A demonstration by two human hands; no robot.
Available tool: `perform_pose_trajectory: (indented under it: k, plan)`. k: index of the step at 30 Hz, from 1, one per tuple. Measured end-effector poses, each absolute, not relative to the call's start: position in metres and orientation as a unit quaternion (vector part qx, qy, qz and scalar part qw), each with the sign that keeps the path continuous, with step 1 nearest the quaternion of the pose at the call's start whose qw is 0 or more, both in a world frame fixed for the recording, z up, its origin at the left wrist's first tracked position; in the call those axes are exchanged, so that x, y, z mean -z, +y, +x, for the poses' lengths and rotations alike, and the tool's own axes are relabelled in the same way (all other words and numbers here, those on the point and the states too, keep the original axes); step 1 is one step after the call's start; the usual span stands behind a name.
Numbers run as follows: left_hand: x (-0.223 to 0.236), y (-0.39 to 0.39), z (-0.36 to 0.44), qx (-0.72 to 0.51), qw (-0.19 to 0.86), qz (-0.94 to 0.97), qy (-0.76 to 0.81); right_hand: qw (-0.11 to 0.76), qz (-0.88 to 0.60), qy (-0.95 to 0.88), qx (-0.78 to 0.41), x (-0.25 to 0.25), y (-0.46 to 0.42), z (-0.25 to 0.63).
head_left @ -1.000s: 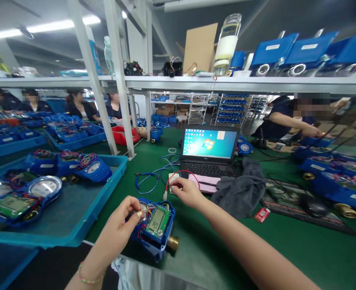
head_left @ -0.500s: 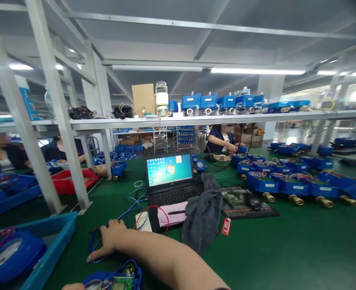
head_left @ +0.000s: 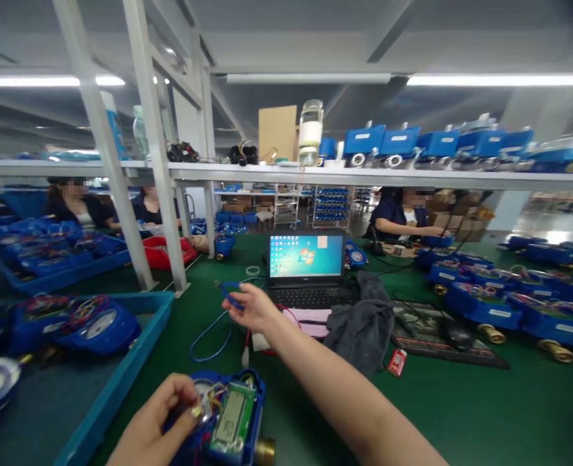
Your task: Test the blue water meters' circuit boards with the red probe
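Observation:
My left hand (head_left: 157, 421) is closed on the left side of an open blue water meter (head_left: 228, 421) with a green circuit board, a dial and coloured wires, at the bottom of the view. My right hand (head_left: 252, 307) is raised above the green bench top, fingers pinched on a blue cable (head_left: 213, 333) whose loop hangs down to the bench. A red wire (head_left: 293, 314) and a small white connector (head_left: 245, 356) lie just under that hand.
An open laptop (head_left: 305, 265) stands behind my right hand, a grey cloth (head_left: 359, 323) to its right. A blue tray (head_left: 121, 369) with meters sits left. Rows of blue meters (head_left: 485, 304) lie right. Metal shelf posts (head_left: 155, 142) rise at left. Other people work beyond.
My right hand lifted off the bench with the blue cable pinched in it. The camera dropped again, so the meter and my left hand show more fully.

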State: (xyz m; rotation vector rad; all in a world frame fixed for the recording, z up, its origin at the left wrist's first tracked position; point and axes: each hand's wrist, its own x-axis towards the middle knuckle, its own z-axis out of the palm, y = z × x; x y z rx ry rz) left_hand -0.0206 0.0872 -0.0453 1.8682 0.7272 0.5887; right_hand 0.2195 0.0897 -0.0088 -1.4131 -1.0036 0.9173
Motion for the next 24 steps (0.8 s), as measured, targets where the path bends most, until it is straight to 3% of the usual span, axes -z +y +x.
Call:
perform_pose_trajectory:
  k: [4, 9, 15, 22, 24]
  plan:
    - [0.025, 0.071, -0.015, -0.261, 0.522, 0.767, 0.267, 0.614, -0.497, -0.413, -0.453, -0.001, 0.021, 0.215]
    - [0.026, 0.065, -0.011, -0.291, 0.544, 0.733, 0.286, 0.582, -0.456, -0.419, -0.526, -0.008, -0.045, 0.201]
    - [0.031, 0.059, -0.013, -0.330, 0.568, 0.703, 0.274, 0.458, -0.507, -0.476, -0.554, -0.011, -0.078, 0.185]
    - [0.030, 0.059, -0.012, -0.344, 0.571, 0.694, 0.273, 0.308, -0.579, -0.568, -0.497, -0.031, -0.086, 0.183]
    - [0.029, 0.060, -0.011, -0.340, 0.572, 0.696, 0.271, 0.256, -0.606, -0.620, -0.428, -0.038, -0.086, 0.182]
